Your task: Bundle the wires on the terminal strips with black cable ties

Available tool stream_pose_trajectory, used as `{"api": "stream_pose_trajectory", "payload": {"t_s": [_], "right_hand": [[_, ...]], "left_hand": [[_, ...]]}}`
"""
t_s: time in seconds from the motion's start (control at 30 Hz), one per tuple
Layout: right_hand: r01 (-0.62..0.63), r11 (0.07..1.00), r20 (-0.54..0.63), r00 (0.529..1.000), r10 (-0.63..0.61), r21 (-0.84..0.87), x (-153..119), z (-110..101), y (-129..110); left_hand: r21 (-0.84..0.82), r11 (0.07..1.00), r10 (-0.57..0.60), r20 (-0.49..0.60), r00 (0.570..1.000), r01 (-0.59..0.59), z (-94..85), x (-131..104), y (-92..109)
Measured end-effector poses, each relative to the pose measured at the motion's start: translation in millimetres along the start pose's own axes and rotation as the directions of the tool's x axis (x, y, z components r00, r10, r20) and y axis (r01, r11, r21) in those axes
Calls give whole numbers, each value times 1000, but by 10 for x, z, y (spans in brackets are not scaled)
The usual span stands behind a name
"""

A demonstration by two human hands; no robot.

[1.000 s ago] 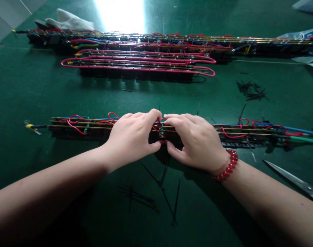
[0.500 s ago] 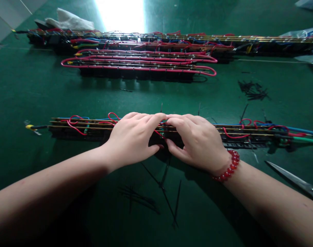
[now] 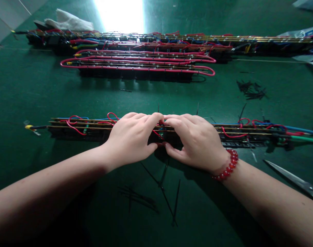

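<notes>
A wired strip (image 3: 97,133) is lying across the surface (image 3: 43,92), the left hand (image 3: 133,137) and right hand (image 3: 196,140) sitting side by side over its middle. Cable ties (image 3: 138,198) are lying before it, scissors (image 3: 295,179) before its right end. Behind, a cable-looped unit (image 3: 135,67) is standing before a longer assembly (image 3: 171,36).

On the green desk (image 3: 218,96) I see wired strips (image 3: 99,126), black ties (image 3: 250,90) and scissors (image 3: 292,177); the farthest strip (image 3: 171,37) reaches the left edge.
</notes>
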State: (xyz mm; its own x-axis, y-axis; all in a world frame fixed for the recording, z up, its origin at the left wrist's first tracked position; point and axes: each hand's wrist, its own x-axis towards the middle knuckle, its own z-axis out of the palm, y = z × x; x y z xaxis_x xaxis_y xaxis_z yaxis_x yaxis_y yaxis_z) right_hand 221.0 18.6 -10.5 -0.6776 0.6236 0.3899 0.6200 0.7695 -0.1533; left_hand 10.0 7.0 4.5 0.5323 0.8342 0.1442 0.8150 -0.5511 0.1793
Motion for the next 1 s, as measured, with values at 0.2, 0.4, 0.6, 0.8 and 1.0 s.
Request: {"api": "stream_pose_trajectory", "payload": {"t_s": [0.2, 0.4, 0.6, 0.8, 1.0], "right_hand": [[7, 1000, 19, 1000, -7, 2, -15, -8, 9], [8, 1000, 8, 1000, -8, -26, -17, 0, 4], [13, 999, 4, 1000, -13, -36, -4, 8, 6], [26, 1000, 12, 1000, -26, -13, -15, -6, 19], [1, 1000, 18, 1000, -1, -6, -19, 0, 16]], "left_hand": [[22, 999, 25, -10, 1000, -25, 4, -11, -1], [41, 998, 39, -4, 999, -38, -5, -11, 4], [39, 997, 65, -27, 998, -64, 4, -27, -6], [86, 989, 125, -50, 991, -120, 49, -51, -48], [124, 983, 144, -52, 988, -137, 58, -46, -54]]}}
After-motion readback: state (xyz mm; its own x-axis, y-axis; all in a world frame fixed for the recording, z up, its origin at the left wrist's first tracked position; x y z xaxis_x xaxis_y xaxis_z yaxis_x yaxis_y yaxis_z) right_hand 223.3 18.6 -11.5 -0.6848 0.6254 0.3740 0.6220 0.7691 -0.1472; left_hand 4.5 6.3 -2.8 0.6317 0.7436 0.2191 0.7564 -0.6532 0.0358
